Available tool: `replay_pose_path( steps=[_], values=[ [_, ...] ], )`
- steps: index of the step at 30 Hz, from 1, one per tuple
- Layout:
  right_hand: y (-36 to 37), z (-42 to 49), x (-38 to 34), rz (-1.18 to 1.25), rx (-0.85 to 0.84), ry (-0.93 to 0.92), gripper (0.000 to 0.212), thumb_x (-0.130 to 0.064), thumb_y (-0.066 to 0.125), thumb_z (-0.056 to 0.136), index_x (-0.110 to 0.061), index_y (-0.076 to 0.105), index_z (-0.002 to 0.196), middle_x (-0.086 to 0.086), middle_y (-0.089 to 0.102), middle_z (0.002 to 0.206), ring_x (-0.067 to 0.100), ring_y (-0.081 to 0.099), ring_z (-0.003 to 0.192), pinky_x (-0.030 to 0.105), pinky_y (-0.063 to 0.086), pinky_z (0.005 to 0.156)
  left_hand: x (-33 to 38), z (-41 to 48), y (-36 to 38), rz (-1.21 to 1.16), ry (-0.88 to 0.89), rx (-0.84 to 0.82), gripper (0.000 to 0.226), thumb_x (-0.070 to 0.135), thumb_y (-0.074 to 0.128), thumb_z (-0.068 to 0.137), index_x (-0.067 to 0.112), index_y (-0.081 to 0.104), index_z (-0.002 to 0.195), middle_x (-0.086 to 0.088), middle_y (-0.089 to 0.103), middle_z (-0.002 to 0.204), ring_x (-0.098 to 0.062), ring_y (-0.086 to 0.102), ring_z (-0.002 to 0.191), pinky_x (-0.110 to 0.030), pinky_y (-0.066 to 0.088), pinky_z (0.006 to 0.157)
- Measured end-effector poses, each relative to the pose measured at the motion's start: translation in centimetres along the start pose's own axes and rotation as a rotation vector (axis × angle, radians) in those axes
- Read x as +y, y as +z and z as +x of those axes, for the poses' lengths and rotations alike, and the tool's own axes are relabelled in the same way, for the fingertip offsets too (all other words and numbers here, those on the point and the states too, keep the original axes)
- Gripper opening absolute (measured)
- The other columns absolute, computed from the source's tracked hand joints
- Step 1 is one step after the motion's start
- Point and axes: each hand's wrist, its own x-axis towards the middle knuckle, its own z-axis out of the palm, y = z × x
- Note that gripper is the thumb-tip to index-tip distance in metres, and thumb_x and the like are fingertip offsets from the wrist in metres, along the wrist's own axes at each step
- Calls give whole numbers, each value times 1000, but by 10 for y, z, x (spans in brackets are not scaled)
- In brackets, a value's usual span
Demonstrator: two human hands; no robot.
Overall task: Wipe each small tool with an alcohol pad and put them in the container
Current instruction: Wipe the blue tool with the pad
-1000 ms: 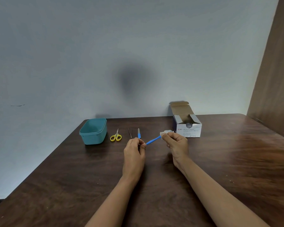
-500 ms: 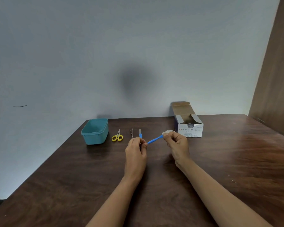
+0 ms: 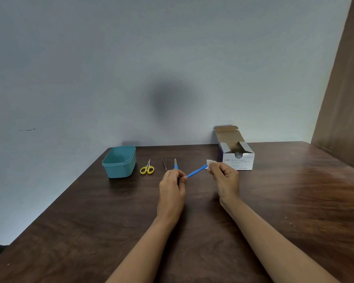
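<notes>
The left hand pinched one end of a blue tool. The right hand gripped a white pad round its far end, above the table.

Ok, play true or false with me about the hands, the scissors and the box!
1. The left hand holds one end of the blue tool. True.
2. The scissors are inside the tub. False: they lie on the table beside it.
3. The right hand pinches the pad on the tool's other end. True.
4. The box is closed. False: its flap stands open.
</notes>
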Motion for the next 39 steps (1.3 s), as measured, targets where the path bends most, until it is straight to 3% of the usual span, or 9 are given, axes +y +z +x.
replay_pose_path(
  steps=[5, 10, 19, 29, 35, 39],
  values=[
    [0, -1, 1, -7, -91, 2, 12, -13, 64, 89, -9, 72, 82, 6, 59, 71, 0, 48, 58, 18, 44, 58, 0, 0, -2, -12, -37, 52, 10, 11, 57, 93, 17, 60, 87, 6, 57, 89, 2, 53, 78, -2, 39, 67],
    [-1, 3, 7, 9, -101, 66, 12, -17, 71, 83, -6, 75, 81, -2, 53, 57, 8, 42, 59, 23, 41, 58, -2, 2, -2, -18, -63, 43, 9, 10, 58, 93, 16, 63, 88, 4, 60, 90, -2, 55, 78, -4, 41, 65],
    [-4, 7, 4, 241, -108, 242, 8, -10, 75, 77, -9, 77, 85, -2, 59, 66, 13, 41, 63, 26, 38, 60, 2, 2, -4, 2, -63, 17, 9, 10, 59, 92, 17, 63, 89, 6, 59, 89, -1, 55, 77, -3, 42, 63],
    [-6, 6, 2, 52, -82, 112, 9, -19, 73, 81, -11, 74, 77, -9, 49, 52, 4, 38, 55, 18, 38, 56, 2, 0, -4, 17, -33, 1, 11, 8, 58, 92, 17, 62, 87, 7, 58, 87, 1, 53, 75, -2, 40, 65],
    [-6, 8, 4, 76, -113, 134, 12, -9, 66, 86, -2, 73, 93, -12, 66, 66, 5, 50, 60, 16, 43, 61, 4, -1, -4, 28, -39, -10, 10, 10, 60, 91, 18, 64, 87, 7, 58, 86, 1, 54, 75, -3, 40, 63],
    [-6, 10, 4, 157, -45, 215, 17, -10, 73, 80, 0, 73, 94, 0, 66, 77, 8, 43, 63, 18, 40, 55, 5, -1, -4, 22, -50, -105, 7, 15, 61, 91, 20, 65, 89, 8, 62, 89, 1, 57, 77, -6, 43, 61]
  ],
)
